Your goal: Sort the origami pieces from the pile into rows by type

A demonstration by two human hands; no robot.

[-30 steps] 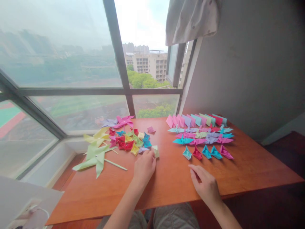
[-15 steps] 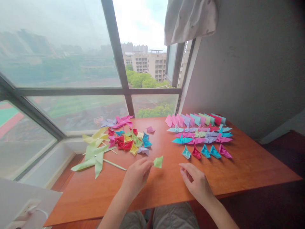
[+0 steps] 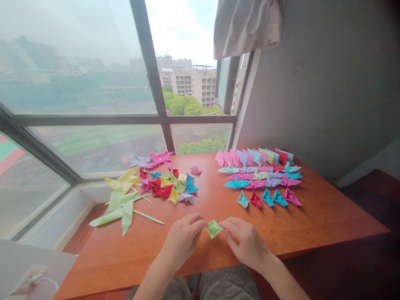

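Left hand (image 3: 181,238): pinching green paper (image 3: 214,229) at left corner | Right hand (image 3: 249,242): loosely curled, at right corner (pinch or mere touch, cannot tell) | Paper: between hands, over table (image 3: 208,193)

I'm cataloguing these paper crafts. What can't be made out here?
All in the head view:
Green piece: side corners, hidden by the left hand and right hand.
Yellow pinwheel: lower part, behind the green pinwheel.
Rear cranes: some parts, behind the front cranes.
Curtain: top, cut off by the upper edge.
Left pane: the scene outside, blurred by hazy glass.
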